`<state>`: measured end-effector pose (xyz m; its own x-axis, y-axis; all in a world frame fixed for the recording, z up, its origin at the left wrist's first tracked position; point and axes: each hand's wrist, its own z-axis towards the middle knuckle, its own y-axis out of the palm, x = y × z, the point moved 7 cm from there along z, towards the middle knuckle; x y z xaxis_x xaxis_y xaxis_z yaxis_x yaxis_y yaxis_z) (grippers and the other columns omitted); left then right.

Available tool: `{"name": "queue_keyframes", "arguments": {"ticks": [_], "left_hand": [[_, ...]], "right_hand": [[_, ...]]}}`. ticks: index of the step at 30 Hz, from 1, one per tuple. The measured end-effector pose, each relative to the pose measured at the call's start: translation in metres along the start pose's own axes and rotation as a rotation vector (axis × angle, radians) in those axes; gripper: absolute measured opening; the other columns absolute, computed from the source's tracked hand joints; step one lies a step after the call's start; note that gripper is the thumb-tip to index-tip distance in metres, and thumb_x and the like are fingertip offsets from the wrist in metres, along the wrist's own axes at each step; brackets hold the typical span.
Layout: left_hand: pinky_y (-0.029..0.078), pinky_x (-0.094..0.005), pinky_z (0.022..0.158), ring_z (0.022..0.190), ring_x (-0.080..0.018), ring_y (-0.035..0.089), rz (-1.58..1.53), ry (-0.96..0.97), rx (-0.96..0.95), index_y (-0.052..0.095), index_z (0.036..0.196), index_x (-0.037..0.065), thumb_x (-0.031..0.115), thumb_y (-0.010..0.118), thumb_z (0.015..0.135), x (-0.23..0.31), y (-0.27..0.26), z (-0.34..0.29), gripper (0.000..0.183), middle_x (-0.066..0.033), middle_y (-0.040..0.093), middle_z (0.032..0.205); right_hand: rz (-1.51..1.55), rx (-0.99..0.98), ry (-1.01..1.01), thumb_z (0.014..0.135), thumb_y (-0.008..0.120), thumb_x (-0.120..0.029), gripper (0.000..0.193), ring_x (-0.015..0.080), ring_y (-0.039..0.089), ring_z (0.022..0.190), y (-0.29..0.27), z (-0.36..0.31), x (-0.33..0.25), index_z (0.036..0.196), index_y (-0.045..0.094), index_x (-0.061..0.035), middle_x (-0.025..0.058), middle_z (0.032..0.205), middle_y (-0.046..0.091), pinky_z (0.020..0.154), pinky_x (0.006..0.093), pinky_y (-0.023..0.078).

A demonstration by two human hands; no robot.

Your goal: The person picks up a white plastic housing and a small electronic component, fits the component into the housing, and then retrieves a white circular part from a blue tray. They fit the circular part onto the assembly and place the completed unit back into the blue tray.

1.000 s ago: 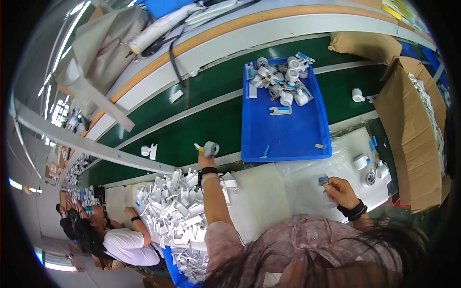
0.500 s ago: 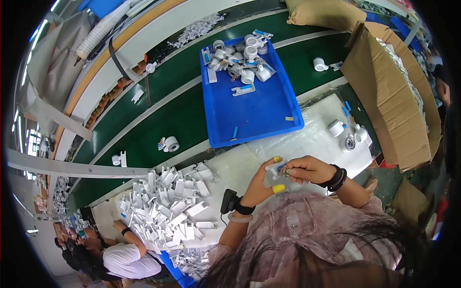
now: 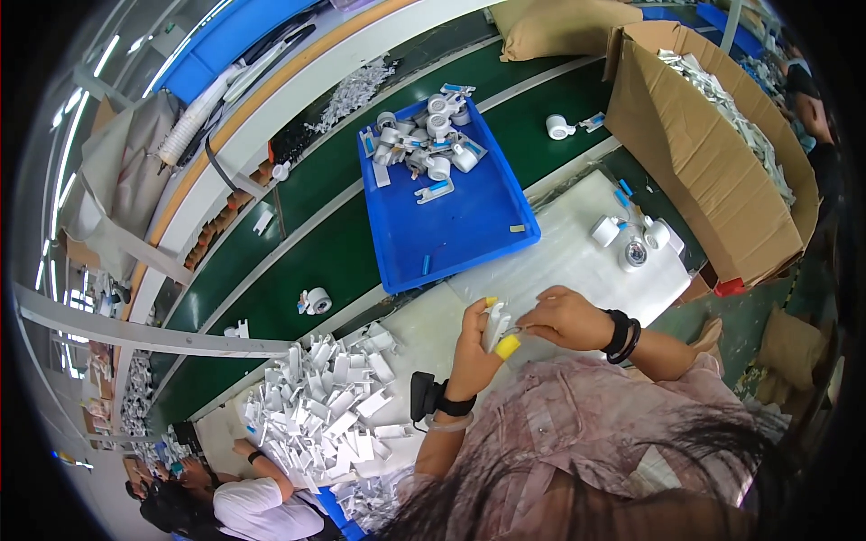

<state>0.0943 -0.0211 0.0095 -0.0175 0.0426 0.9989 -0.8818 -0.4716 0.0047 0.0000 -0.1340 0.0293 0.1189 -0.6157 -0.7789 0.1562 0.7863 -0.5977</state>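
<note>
Gripping a white plastic part (image 3: 494, 326) just right of and below frame centre, the left hand (image 3: 471, 356) had it between thumb and fingers, yellow covers (image 3: 508, 347) on two digits. Right hand (image 3: 573, 318) was up against the part's right side, fingers bent and bunched; couldn't tell if it pinched anything, too small to read. Heap of white parts (image 3: 329, 406) sat lower left of centre, near the left forearm. Blue tray (image 3: 451, 230) was upper centre, round-headed white units (image 3: 437, 149) clustered at its far end. Three more round units (image 3: 634, 255) lay on the pale work surface (image 3: 586, 284), right of frame. Cardboard box (image 3: 695, 189) full of white pieces stood upper right. Co-worker in white shirt (image 3: 257, 509) was lower left.
</note>
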Motion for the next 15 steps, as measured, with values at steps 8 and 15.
{"name": "queue_keyframes", "arguments": {"ticks": [8,15], "left_hand": [[0.046,-0.0241,0.071,0.082,-0.0114,0.057,-0.193,-0.11,0.114,0.045,0.128,0.003,0.021,0.04,0.1,-0.006,0.013,-0.004,0.034,-0.0069,0.061,0.102],[0.046,-0.0255,0.077,0.085,-0.0133,0.058,-0.327,-0.219,0.164,0.049,0.123,0.001,0.015,0.041,0.098,-0.008,0.018,-0.009,0.03,-0.0088,0.062,0.101]], "right_hand": [[-0.161,0.504,-0.013,0.08,0.071,-0.01,0.011,0.0209,0.062,0.073,-0.033,-0.014,-0.019,0.09,0.064,-0.0084,0.004,0.082,0.066,0.09,0.0389,0.044],[-0.128,0.56,-0.191,0.08,0.07,-0.006,0.013,0.0205,0.062,0.077,-0.025,-0.018,-0.029,0.091,0.064,-0.0075,0.0042,0.082,0.066,0.087,0.0386,0.045]]}}
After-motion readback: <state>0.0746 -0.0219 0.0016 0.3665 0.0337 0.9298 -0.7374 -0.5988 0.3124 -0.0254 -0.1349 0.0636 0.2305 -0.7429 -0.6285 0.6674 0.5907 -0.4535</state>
